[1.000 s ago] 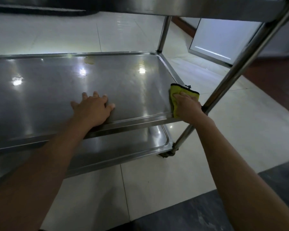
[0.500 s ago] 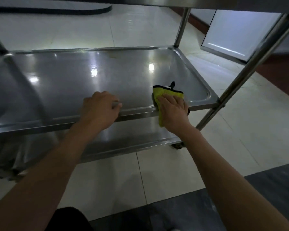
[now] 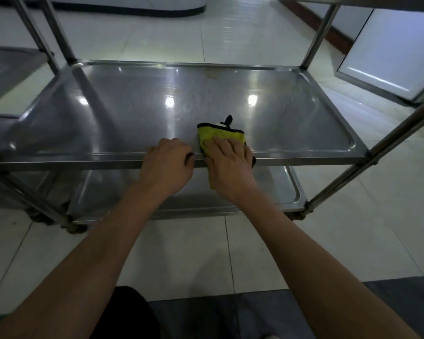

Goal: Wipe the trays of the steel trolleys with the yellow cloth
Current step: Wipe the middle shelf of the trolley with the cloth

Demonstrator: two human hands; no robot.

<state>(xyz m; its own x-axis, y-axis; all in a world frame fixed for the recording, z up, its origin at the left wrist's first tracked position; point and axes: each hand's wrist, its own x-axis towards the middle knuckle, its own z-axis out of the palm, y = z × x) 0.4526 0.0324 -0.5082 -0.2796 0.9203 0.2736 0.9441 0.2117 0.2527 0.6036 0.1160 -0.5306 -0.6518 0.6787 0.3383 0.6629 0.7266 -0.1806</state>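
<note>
Yellow cloth (image 3: 218,137) pressed over tray (image 3: 304,123) front edge by flat right hand (image 3: 230,165); edge gripped alongside by left hand (image 3: 167,165); bare steel beyond.

Pale tiled floor (image 3: 255,33), white panel (image 3: 389,52) leaning right, dark mat (image 3: 402,302) near

left hand (image 3: 167,165): fingers curled | right hand (image 3: 230,162): fingers flat, pressing

No readable text, labels, brands or numbers anywhere. The cloth (image 3: 218,135) has a small white tag at its 12 o'clock edge, too small to read. Steel tray (image 3: 304,152) is unmarked.
</note>
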